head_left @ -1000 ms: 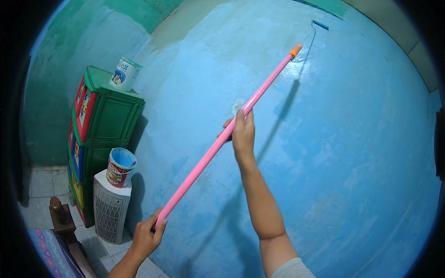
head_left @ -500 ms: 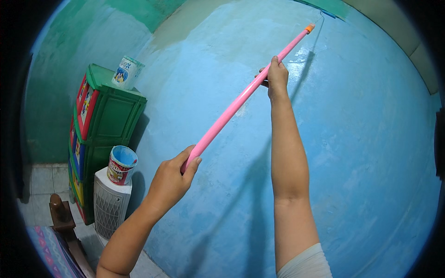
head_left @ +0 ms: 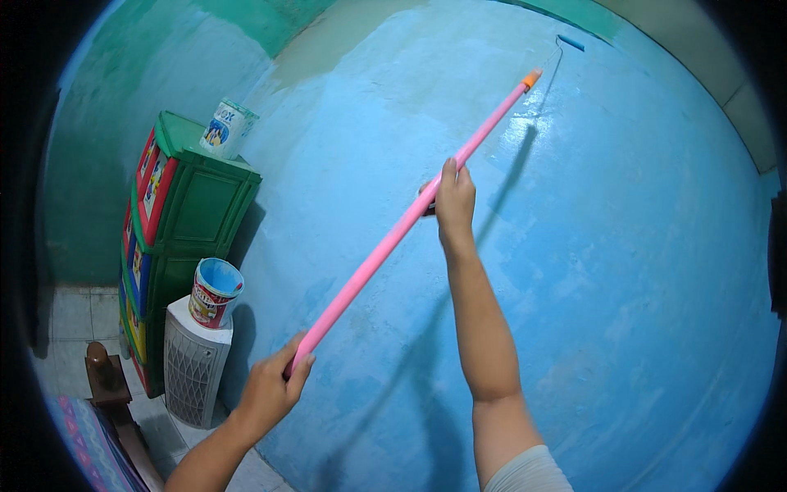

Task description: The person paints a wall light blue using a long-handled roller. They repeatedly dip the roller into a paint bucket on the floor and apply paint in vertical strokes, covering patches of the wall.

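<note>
The head-worn fisheye faces a blue wall from above the person's forearms, which enter close by at five and seven o'clock. The paint roller, toward one o'clock, is well away.

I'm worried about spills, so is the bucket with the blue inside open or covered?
Open: nothing covers the bucket, and its blue inside shows through the mouth. How full it is, I cannot tell.
</note>
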Tool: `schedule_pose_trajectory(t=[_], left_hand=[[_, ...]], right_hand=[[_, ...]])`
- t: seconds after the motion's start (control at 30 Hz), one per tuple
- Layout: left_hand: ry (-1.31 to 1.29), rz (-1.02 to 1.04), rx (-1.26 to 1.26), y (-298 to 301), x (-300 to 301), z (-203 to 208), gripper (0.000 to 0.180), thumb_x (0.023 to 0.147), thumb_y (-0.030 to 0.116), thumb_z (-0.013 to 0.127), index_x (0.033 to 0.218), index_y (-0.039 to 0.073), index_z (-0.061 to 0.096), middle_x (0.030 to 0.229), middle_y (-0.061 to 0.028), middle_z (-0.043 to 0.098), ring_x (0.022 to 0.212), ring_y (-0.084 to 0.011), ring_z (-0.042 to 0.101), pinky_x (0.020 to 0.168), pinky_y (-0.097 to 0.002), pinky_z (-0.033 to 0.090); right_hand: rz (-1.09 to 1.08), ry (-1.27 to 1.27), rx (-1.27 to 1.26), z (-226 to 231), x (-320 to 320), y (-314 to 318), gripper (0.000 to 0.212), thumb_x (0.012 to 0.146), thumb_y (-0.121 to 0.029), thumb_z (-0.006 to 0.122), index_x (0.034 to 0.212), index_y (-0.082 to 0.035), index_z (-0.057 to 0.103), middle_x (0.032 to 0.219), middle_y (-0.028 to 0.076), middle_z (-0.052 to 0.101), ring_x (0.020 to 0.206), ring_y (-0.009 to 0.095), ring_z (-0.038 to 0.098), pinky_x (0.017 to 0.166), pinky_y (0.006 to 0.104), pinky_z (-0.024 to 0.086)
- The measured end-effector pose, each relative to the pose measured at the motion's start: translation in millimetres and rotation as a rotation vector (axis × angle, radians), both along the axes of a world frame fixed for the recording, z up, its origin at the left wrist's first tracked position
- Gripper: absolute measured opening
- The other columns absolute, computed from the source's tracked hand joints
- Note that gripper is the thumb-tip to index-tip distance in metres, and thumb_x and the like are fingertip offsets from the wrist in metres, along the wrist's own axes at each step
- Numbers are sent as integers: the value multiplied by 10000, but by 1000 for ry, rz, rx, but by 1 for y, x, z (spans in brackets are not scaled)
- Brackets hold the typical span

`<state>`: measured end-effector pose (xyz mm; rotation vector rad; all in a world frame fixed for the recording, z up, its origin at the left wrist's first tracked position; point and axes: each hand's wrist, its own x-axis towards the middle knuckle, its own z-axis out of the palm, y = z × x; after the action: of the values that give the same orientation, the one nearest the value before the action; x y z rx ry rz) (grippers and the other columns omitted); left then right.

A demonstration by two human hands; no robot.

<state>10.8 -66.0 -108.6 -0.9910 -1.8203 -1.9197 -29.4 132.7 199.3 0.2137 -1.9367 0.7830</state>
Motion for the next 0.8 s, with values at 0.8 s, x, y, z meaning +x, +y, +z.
schedule_pose_trajectory(t=[0.8], left_hand=[[-119,-5,-129,-48,-45,-133,415,901,178,663,1292,58,593,663,-158,589,556,-218,563,580,-334,462]], right_hand=[[74,-173,-134,-142,-31,-31,346,1036,-335,422,1091,3,369,683,162,640,520,224,623,454,336,495]])
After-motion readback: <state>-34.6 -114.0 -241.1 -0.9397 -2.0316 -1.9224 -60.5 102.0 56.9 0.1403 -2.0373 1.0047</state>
